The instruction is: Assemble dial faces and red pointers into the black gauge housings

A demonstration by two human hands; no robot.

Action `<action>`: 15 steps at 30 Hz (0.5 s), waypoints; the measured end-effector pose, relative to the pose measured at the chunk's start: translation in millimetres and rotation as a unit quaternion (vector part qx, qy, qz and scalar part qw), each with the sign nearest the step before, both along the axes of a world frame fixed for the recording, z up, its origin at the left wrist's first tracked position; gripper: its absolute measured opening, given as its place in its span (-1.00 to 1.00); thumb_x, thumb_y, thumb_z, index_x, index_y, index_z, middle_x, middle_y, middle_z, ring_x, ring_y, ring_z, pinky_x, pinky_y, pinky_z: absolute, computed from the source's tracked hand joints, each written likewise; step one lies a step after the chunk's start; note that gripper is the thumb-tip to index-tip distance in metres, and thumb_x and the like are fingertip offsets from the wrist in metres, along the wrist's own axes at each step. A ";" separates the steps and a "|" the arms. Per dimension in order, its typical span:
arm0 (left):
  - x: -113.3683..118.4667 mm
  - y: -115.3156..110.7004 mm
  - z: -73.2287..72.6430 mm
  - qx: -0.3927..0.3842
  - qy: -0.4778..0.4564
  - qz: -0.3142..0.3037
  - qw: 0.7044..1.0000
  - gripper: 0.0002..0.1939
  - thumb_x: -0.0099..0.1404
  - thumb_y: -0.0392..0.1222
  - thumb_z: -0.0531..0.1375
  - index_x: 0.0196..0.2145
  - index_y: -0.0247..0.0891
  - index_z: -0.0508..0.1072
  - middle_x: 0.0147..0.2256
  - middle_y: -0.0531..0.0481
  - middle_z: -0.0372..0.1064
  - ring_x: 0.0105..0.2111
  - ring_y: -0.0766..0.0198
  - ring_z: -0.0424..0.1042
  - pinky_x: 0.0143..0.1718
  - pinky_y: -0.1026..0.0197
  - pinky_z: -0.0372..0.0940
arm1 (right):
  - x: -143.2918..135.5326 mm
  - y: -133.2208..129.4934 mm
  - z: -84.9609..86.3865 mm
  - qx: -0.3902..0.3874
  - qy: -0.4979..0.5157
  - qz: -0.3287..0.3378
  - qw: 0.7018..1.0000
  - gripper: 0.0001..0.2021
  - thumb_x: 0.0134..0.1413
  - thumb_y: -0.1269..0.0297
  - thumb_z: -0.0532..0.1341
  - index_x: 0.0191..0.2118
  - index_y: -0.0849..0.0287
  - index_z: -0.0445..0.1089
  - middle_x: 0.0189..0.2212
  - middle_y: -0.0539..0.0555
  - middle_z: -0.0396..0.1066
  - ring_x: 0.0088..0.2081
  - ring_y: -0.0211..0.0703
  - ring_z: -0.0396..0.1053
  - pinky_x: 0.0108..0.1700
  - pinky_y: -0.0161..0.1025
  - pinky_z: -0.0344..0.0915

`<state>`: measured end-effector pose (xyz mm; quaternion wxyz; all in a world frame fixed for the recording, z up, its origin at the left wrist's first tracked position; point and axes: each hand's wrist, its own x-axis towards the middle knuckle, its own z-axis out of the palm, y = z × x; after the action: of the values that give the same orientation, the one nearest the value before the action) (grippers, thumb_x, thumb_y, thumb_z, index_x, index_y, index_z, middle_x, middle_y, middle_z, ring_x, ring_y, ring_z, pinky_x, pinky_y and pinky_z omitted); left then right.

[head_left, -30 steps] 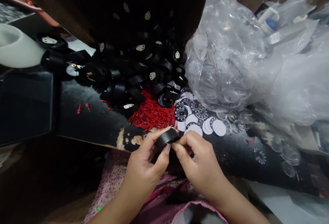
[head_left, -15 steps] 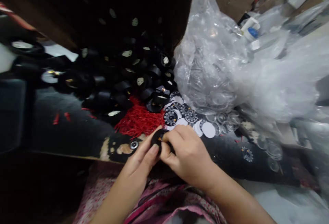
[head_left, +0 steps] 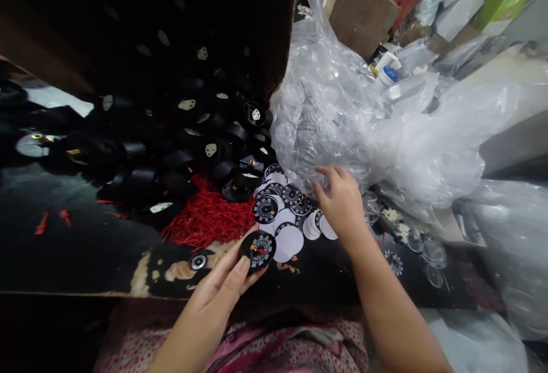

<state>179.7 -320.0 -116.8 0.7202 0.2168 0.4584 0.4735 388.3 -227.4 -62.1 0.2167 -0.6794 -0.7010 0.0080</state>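
My left hand (head_left: 229,281) holds a round black gauge (head_left: 259,252) over the table's front edge, its dial facing up with a red pointer and an orange mark. The thumb lies on its rim. My right hand (head_left: 342,204) is at the lower edge of a clear plastic bag (head_left: 299,70) of transparent round discs (head_left: 314,147), its fingers apart; whether they touch a disc I cannot tell. Between the hands lie printed black dial cards (head_left: 265,209), some showing white backs (head_left: 289,243). A heap of red pointers (head_left: 209,213) sits left of the cards.
Many black round housings (head_left: 143,181) spill from a dark box (head_left: 282,30) at the back left. A small metal ring (head_left: 198,261) lies near the front edge. Loose clear discs (head_left: 433,252) are at the right. Cartons (head_left: 359,7) and plastic wrap stand behind.
My right hand has left the gauge and moved right and away to the bag. The gauge stays in my left hand, its dial now uncovered. The view has shifted right.
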 end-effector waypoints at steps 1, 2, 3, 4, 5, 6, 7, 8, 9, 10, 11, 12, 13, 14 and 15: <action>1.3 0.7 0.3 0.002 -0.006 0.000 1.000 -0.64 0.28 0.03 0.27 0.03 0.03 0.54 0.20 0.06 0.36 0.22 -0.03 0.29 0.12 0.10 0.37 | 4.5 9.1 -3.3 0.000 -0.046 -0.004 0.999 -0.72 0.19 0.30 0.25 0.01 0.22 0.45 -0.05 0.26 0.43 -0.07 0.12 0.38 -0.01 0.02 0.25; 1.8 1.3 -0.1 0.004 -0.011 -0.005 1.000 -0.65 0.29 0.01 0.26 0.03 0.04 0.54 0.20 0.08 0.36 0.22 -0.01 0.28 0.12 0.13 0.37 | 7.3 16.6 -6.3 -0.002 -0.081 0.000 0.997 -0.70 0.18 0.28 0.27 0.02 0.21 0.45 -0.03 0.27 0.40 -0.05 0.15 0.37 -0.01 0.03 0.25; 1.6 2.0 -1.2 0.005 -0.016 -0.013 1.000 -0.66 0.31 0.00 0.25 0.04 0.05 0.53 0.21 0.09 0.35 0.23 0.01 0.27 0.12 0.15 0.37 | 8.6 22.4 -9.0 -0.001 -0.104 0.003 0.995 -0.72 0.18 0.28 0.27 0.00 0.19 0.46 -0.03 0.26 0.39 -0.06 0.14 0.38 -0.01 0.02 0.25; 0.7 2.7 -2.8 0.005 -0.022 -0.023 0.999 -0.65 0.32 -0.01 0.25 0.05 0.06 0.52 0.22 0.10 0.34 0.24 0.02 0.26 0.12 0.16 0.37 | 9.0 26.6 -11.2 0.003 -0.118 0.001 0.993 -0.75 0.19 0.27 0.26 -0.03 0.19 0.47 -0.04 0.25 0.39 -0.07 0.12 0.38 -0.03 0.00 0.26; -0.5 3.4 -4.7 0.005 -0.026 -0.032 0.999 -0.65 0.32 -0.01 0.24 0.06 0.06 0.51 0.22 0.10 0.33 0.25 0.03 0.25 0.12 0.18 0.36 | 9.0 29.6 -13.1 0.008 -0.125 -0.002 0.992 -0.77 0.20 0.27 0.25 -0.05 0.18 0.48 -0.07 0.24 0.40 -0.09 0.11 0.38 -0.04 -0.02 0.26; -1.7 4.2 -6.6 0.004 -0.028 -0.039 0.999 -0.64 0.32 -0.01 0.24 0.07 0.06 0.51 0.23 0.11 0.32 0.25 0.03 0.24 0.12 0.18 0.36 | 9.0 31.7 -14.5 0.013 -0.127 -0.005 0.992 -0.78 0.21 0.26 0.23 -0.05 0.18 0.47 -0.08 0.23 0.40 -0.09 0.10 0.38 -0.05 -0.04 0.26; -2.9 5.0 -8.2 0.004 -0.028 -0.043 0.999 -0.64 0.32 -0.01 0.24 0.07 0.06 0.50 0.23 0.11 0.32 0.26 0.03 0.23 0.13 0.18 0.36 | 9.3 33.2 -15.5 0.016 -0.127 -0.007 0.992 -0.78 0.22 0.25 0.23 -0.05 0.17 0.47 -0.08 0.23 0.40 -0.09 0.09 0.37 -0.05 -0.05 0.25; -3.7 5.7 -9.2 0.003 -0.028 -0.045 0.999 -0.64 0.32 -0.01 0.24 0.07 0.06 0.51 0.23 0.11 0.32 0.26 0.03 0.23 0.13 0.17 0.35 | 10.0 34.5 -16.1 0.018 -0.129 -0.006 0.992 -0.78 0.22 0.24 0.22 -0.06 0.16 0.47 -0.08 0.22 0.40 -0.08 0.09 0.37 -0.04 -0.05 0.24; -4.2 6.3 -9.6 0.002 -0.027 -0.047 0.999 -0.64 0.32 -0.02 0.25 0.07 0.06 0.51 0.23 0.11 0.32 0.25 0.03 0.24 0.14 0.16 0.35 | 10.9 35.7 -16.3 0.020 -0.132 -0.002 0.991 -0.80 0.24 0.23 0.21 -0.08 0.14 0.47 -0.08 0.20 0.40 -0.08 0.08 0.36 -0.04 -0.06 0.23; -4.3 6.7 -9.4 0.002 -0.028 -0.048 0.998 -0.64 0.32 -0.02 0.25 0.07 0.06 0.51 0.23 0.10 0.32 0.25 0.03 0.25 0.15 0.14 0.34 | 12.1 36.8 -16.2 0.021 -0.137 0.004 0.990 -0.82 0.25 0.23 0.19 -0.11 0.13 0.48 -0.09 0.19 0.41 -0.08 0.06 0.36 -0.03 -0.08 0.22; -4.3 6.9 -8.6 0.002 -0.030 -0.047 0.998 -0.64 0.32 -0.02 0.25 0.07 0.07 0.50 0.23 0.10 0.32 0.24 0.02 0.26 0.16 0.12 0.33 | 13.3 37.8 -15.7 0.021 -0.141 0.009 0.990 -0.83 0.27 0.24 0.17 -0.14 0.12 0.49 -0.10 0.17 0.41 -0.09 0.04 0.37 -0.03 -0.09 0.21; -4.0 6.9 -7.4 0.004 -0.032 -0.045 0.998 -0.64 0.32 -0.02 0.24 0.07 0.07 0.50 0.23 0.09 0.32 0.24 0.02 0.26 0.17 0.10 0.33 | 14.3 38.6 -15.0 0.022 -0.145 0.012 0.989 -0.82 0.28 0.25 0.15 -0.16 0.11 0.50 -0.11 0.17 0.42 -0.09 0.04 0.37 -0.03 -0.09 0.20; -3.8 6.8 -6.1 0.006 -0.034 -0.043 0.998 -0.65 0.32 -0.02 0.24 0.07 0.07 0.51 0.23 0.09 0.32 0.23 0.01 0.27 0.16 0.09 0.34 | 15.3 39.1 -14.0 0.021 -0.148 0.012 0.989 -0.82 0.28 0.25 0.15 -0.16 0.11 0.51 -0.11 0.18 0.42 -0.08 0.05 0.37 -0.03 -0.08 0.20; -3.5 6.5 -5.0 0.008 -0.035 -0.041 0.998 -0.66 0.32 -0.02 0.24 0.06 0.07 0.52 0.22 0.08 0.33 0.23 0.00 0.28 0.16 0.08 0.34 | 16.2 39.3 -12.9 0.021 -0.151 0.012 0.988 -0.82 0.27 0.24 0.17 -0.15 0.11 0.51 -0.09 0.19 0.42 -0.07 0.08 0.36 -0.03 -0.06 0.19; -3.4 6.3 -4.2 0.010 -0.036 -0.041 0.998 -0.66 0.32 -0.02 0.24 0.05 0.06 0.53 0.22 0.07 0.34 0.22 -0.01 0.28 0.15 0.08 0.35 | 17.0 39.1 -11.6 0.020 -0.151 0.010 0.988 -0.82 0.26 0.23 0.18 -0.13 0.10 0.51 -0.08 0.19 0.42 -0.06 0.10 0.36 -0.03 -0.05 0.19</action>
<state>176.3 -313.7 -120.9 0.7525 0.2254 0.4185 0.4558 405.4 -188.3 -73.6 0.1222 -0.6612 -0.7325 -0.1066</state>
